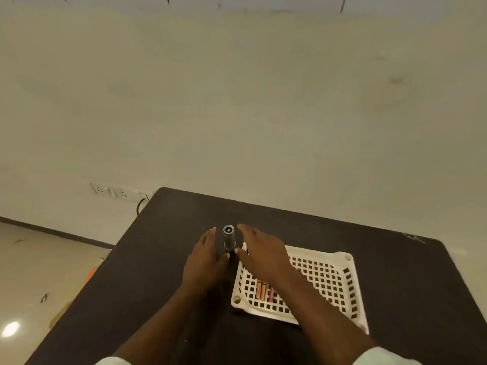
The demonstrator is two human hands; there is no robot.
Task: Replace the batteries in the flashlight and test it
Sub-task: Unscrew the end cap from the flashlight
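Observation:
A small dark flashlight (228,239) stands upright on the black table (369,246), its lens end facing up. My left hand (207,259) is just left of it and my right hand (261,250) just right of it. Both have their fingers spread, with the thumbs close to the flashlight's lower part. Neither hand wraps around it. Several small orange and pink batteries (264,291) lie in the near left corner of a white perforated basket (342,262). My right forearm crosses over the basket.
The basket sits on the right half of the table, close to the flashlight. The table's left edge drops to a tiled floor (39,259). A wall socket strip (116,192) with a cable is behind the table's far left corner.

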